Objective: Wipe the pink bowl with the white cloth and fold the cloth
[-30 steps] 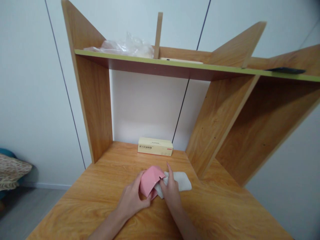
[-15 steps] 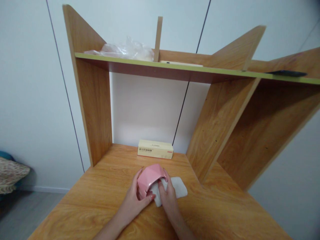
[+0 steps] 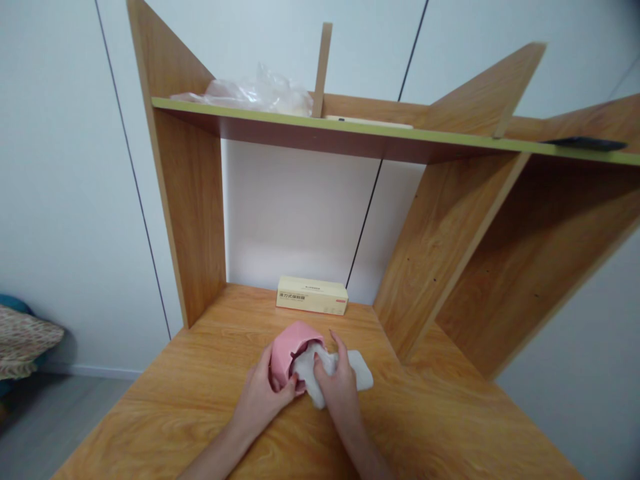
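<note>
On the left, the left hand (image 3: 260, 390) has its grip part-closed around the pink bowl (image 3: 287, 347), fingers behind the outer wall and thumb at the near rim. The bowl is tipped on its side just above or on the tabletop (image 3: 165, 407), I cannot tell which, its mouth turned rightward; that tilt probably leaves the inside open to the other hand. Behind, the long box (image 3: 311, 297) lies near the back edge, apart from the work, perhaps so that it leaves elbow room. In the bowl's mouth sits the pale cloth (image 3: 311, 378), bunched. The right hand (image 3: 339, 383) has its grip closed on it, thumb on top, seemingly to press it inward; a loose end spreads out rightward.
</note>
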A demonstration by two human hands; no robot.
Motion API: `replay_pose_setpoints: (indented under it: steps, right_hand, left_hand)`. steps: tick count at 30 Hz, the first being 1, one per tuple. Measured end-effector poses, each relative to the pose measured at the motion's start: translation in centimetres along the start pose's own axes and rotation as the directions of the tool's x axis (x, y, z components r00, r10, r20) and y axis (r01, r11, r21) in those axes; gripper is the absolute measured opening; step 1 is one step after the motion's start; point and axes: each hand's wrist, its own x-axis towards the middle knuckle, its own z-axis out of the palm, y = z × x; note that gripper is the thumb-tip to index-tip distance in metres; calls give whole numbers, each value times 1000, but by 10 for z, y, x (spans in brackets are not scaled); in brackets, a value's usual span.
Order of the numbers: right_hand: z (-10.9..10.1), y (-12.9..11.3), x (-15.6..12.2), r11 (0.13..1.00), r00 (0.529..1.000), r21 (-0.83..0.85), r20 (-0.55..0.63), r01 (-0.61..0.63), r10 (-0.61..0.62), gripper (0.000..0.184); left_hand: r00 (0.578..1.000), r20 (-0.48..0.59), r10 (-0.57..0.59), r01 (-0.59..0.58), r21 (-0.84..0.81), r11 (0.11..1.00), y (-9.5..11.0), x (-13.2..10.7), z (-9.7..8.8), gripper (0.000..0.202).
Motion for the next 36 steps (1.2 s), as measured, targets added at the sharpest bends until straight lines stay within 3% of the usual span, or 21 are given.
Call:
replay_pose_setpoints:
  steps: [8,13,16,22,24,27,31,36]
  right_hand:
    - [-7,4,1,974,990,-228,142,10,24,56]
    - [-2,5,0,987,972,-153,222,-40,74,66]
    - [1,11,1,998,976,-31,211,-57,63,63]
    - [3,14,2,990,995,103,27,-94,92,54]
    - [4,13,2,985,995,145,11,-98,97,48]
    - [6,14,0,974,997,216,46,-67,59,41]
    - [10,15,-1,973,998,232,70,-14,-3,48]
    - [7,9,1,993,998,119,60,-22,15,55]
  left_hand:
    - [990,31,134,-138,266,954,9,-5,-10,55]
    - [989,7,146,-142,274,951,9,-4,-11,54]
    - [994,36,101,-106,230,967,8,-1,-10,54]
    - [996,67,62,-66,51,997,5,0,1,67]
    - [991,129,44,-39,-41,998,4,-4,7,72]
    - [972,232,34,5,-167,986,5,-9,14,61]
    - [990,139,24,3,-193,981,10,-9,15,44]
    - [1000,23,20,-20,-11,1000,14,-3,6,43]
